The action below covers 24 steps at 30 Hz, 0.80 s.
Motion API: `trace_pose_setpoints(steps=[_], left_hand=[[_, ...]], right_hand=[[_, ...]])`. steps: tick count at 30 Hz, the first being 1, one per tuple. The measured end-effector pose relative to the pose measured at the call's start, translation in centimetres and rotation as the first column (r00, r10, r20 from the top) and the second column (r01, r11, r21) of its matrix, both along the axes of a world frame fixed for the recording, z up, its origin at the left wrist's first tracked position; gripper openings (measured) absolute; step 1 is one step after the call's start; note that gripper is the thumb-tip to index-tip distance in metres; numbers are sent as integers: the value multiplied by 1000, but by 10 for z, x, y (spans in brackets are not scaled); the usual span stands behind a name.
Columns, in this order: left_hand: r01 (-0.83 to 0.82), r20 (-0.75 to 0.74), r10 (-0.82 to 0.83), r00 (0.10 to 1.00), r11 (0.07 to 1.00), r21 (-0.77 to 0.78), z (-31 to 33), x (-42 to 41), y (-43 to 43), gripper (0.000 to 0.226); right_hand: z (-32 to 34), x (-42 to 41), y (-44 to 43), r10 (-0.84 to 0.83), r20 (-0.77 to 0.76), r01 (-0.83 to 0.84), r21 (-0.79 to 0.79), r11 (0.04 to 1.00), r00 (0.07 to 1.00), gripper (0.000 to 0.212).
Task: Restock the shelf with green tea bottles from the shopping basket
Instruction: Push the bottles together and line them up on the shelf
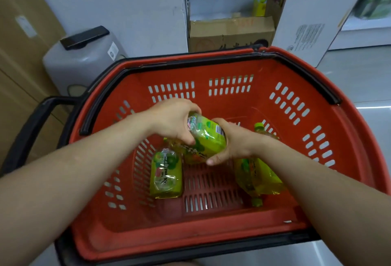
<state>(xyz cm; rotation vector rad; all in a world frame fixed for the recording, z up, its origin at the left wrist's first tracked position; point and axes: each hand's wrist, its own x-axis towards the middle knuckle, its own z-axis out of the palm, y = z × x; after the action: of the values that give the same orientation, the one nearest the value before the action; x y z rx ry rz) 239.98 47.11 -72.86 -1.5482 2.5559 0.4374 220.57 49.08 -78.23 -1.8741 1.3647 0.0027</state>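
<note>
text: none legible | green tea bottles (204,140): label print blurred | cardboard box (230,34): dark characters, unreadable | white box (309,30): small print block, too fine

We note a red shopping basket (211,229) with slotted walls and black handles as the carrier. On its slatted bottom one green tea bottle (166,175) lies at the left; further bottles (257,177) lie at the right, one cap toward us. The basket stands on a pale floor (364,79), beside a white box (311,24) and a cardboard carton (230,32).
</note>
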Motion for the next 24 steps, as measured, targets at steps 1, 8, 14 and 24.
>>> trace_pose_setpoints(steps=[1, 8, 14, 24], left_hand=[[-24, -25, 23, 999, 998, -49, 13, 7, 3, 76], [-395, -601, 153, 784, 870, -294, 60, 50, 43, 53], [-559, -842, 476, 252, 782, 275, 69, 60, 96, 85], [-489, -957, 287, 42, 841, 231, 145, 90, 166, 50]], right_hand=[[3, 5, 0, -25, 49, 31, -128, 991, 999, 119], [39, 27, 1, -109, 296, 213, -344, 915, 949, 70], [94, 36, 11, -280, 753, 256, 153, 955, 595, 41], [151, 143, 67, -159, 972, -313, 207, 927, 174, 55]])
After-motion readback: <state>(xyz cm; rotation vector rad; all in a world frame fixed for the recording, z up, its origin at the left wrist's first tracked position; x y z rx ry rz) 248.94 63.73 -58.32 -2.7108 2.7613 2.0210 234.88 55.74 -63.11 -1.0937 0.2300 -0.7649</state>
